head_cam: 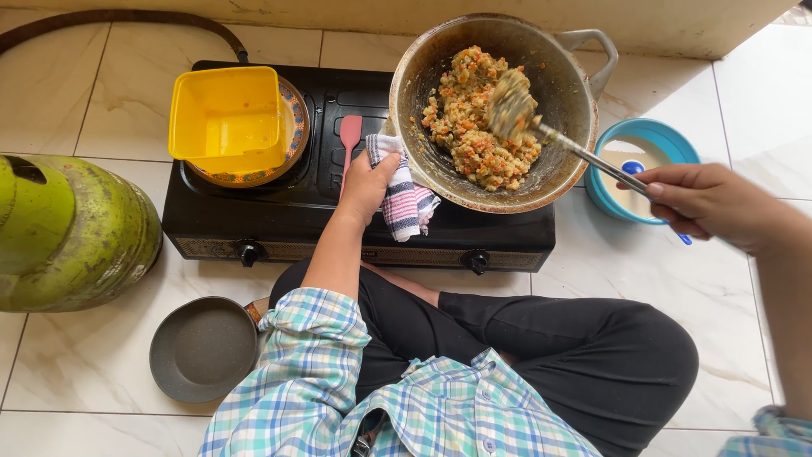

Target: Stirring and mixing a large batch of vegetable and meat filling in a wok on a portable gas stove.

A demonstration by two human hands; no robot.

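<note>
A worn metal wok [558, 161] sits tilted on the right burner of a black two-burner stove [296, 216]. Inside it lies a chunky orange and yellow food mixture [474, 127]. My left hand [365, 184] grips the wok's near-left rim through a striped cloth [406, 201]. My right hand [706, 203] holds the handle of a metal spoon [584, 152] whose bowl, coated with food, rests in the mixture.
A yellow square container [228, 118] stands on a patterned plate on the left burner, with a pink spatula [349, 135] beside it. A green gas cylinder [72, 228] lies left. A grey pan [203, 349] and a blue bowl [668, 140] sit on the tiled floor.
</note>
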